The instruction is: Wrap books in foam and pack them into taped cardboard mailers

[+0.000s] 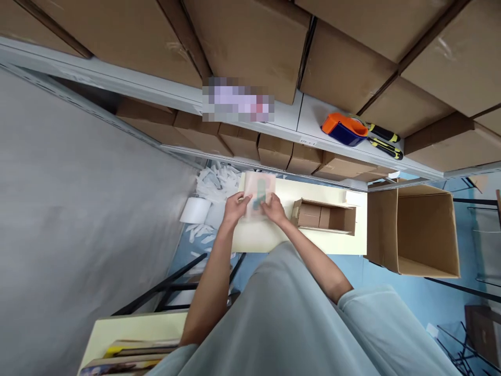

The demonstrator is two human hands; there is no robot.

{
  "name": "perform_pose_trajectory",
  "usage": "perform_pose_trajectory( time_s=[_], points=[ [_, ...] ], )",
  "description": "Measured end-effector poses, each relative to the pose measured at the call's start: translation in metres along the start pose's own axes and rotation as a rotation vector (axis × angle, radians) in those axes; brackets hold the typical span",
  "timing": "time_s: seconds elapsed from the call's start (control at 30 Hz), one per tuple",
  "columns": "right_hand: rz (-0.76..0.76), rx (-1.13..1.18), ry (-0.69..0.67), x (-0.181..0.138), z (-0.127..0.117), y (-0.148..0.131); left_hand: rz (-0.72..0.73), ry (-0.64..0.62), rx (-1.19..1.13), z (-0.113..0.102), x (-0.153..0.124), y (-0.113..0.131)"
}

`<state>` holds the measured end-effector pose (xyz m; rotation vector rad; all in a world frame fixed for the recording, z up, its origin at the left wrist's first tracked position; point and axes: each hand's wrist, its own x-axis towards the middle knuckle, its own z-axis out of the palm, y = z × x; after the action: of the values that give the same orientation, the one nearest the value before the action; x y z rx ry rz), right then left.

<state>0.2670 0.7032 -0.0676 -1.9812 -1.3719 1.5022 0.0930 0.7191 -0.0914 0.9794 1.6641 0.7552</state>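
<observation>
Over the left end of a pale yellow table (305, 243), a thin, pinkish, see-through packet (252, 182) is held up between my two hands. A green, elongated shape (260, 190) shows in it; its kind cannot be made out. My left hand (235, 208) pinches the packet's left edge, thumb on top. On the opposite side, my right hand (274, 210) grips the lower right edge with thumb and fingers. To the right of that hand lies a long, narrow, open cardboard box (324, 216), its inside facing up.
White paper strips (217, 183) and a white roll (194, 210) lie left of the table. A large open carton (426, 232) stands at its right end. Shelves of cardboard boxes (250, 42) overhang, with an orange-and-blue tape dispenser (344, 129) and black-yellow cutters (385, 141).
</observation>
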Motion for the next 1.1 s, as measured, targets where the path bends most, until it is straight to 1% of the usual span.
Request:
perform_pose_trajectory(
  time_s=[0.1,0.2,0.3,0.37,0.43,0.5,0.63,0.73,0.8,0.93,1.1],
  points=[
    [-0.144,0.229,0.120,-0.045,-0.040,0.000,0.025,-0.078,-0.312,-0.006,-0.040,0.022],
    [-0.203,0.479,0.172,-0.090,-0.084,0.004,0.015,-0.177,-0.438,0.001,-0.079,0.046],
    [-0.240,0.654,0.114,-0.125,-0.125,0.011,-0.014,-0.291,-0.465,0.024,-0.111,0.065],
    [-0.266,0.696,0.078,-0.141,-0.148,0.017,-0.045,-0.354,-0.488,0.044,-0.126,0.075],
    [-0.285,0.695,0.104,-0.152,-0.169,0.026,-0.079,-0.400,-0.525,0.064,-0.139,0.084],
    [-0.279,0.681,0.172,-0.158,-0.186,0.037,-0.111,-0.427,-0.554,0.082,-0.149,0.092],
    [-0.244,0.666,0.284,-0.163,-0.212,0.063,-0.164,-0.437,-0.558,0.111,-0.167,0.109],
    [-0.256,0.644,0.335,-0.168,-0.225,0.080,-0.192,-0.405,-0.545,0.133,-0.178,0.118],
    [-0.265,0.614,0.363,-0.174,-0.232,0.088,-0.183,-0.367,-0.541,0.148,-0.185,0.122],
    [-0.263,0.594,0.406,-0.183,-0.244,0.100,-0.145,-0.293,-0.538,0.176,-0.194,0.124],
    [-0.160,0.654,0.418,-0.183,-0.253,0.114,-0.134,-0.199,-0.488,0.199,-0.204,0.121]
  ],
)
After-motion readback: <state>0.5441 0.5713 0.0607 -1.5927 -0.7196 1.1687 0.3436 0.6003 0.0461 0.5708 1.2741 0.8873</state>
